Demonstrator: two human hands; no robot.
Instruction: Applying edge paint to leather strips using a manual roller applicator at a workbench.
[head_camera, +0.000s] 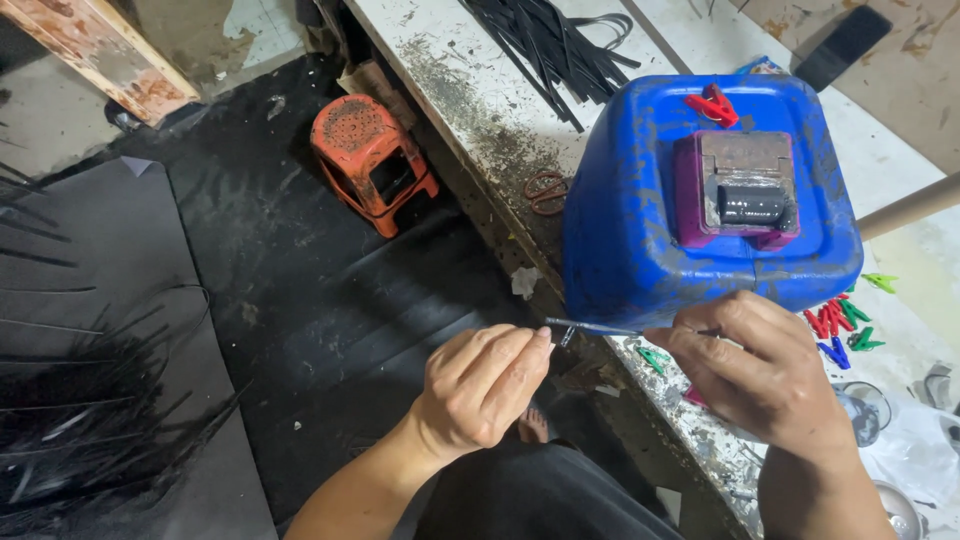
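My left hand (482, 390) and my right hand (762, 372) together hold a thin dark strip (600, 329) stretched level between them, just in front of a blue plastic drum (640, 200). The left fingertips pinch the strip's left end, and the right fingers close over its right end. A magenta box with a small roller (745, 190) sits on top of the drum, with a red clothes peg (712, 106) behind it.
A worn white workbench (470, 90) carries a bundle of black strips (550, 45), red-handled scissors (545, 190) and several coloured pegs (840, 325). An orange stool (372, 160) lies on the dark floor. Black strips (80, 420) are piled at the left.
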